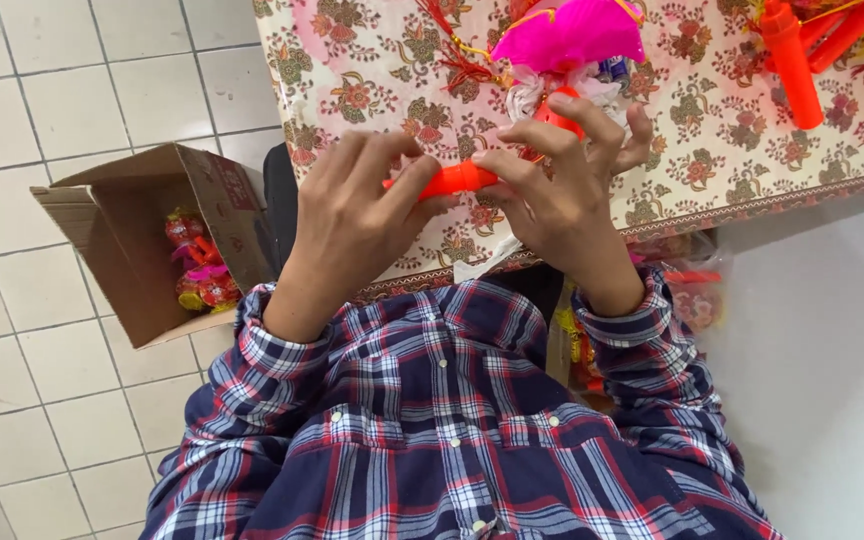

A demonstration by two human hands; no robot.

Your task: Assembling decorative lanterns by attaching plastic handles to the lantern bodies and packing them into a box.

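a: state the position of each hand.

b: left hand (352, 215) and right hand (562, 190) meet over the near edge of a table covered in a floral cloth (372, 70). both hold one orange plastic tube (452, 180), which lies roughly level between them, above the cloth.

a: grip condition?

b: left hand: fingers curled over the tube's left end, thumb beneath, pinching it. right hand: thumb and forefinger pressed on the tube's right end; the other fingers are bent around a red part (557, 110) behind it, touching it.

a: items adjacent?

b: a bright pink ruffled piece (567, 35) sits just beyond the right hand, with white gathered material under it. more orange tubes (792, 60) lie at the table's far right, well apart from the hands. red and yellow tassels (457, 55) lie near the pink piece.

a: floor level?

b: an open cardboard box (112, 205) stands on the tiled floor to the left, holding colourful finished pieces (197, 270). the person wears a plaid shirt (452, 420).
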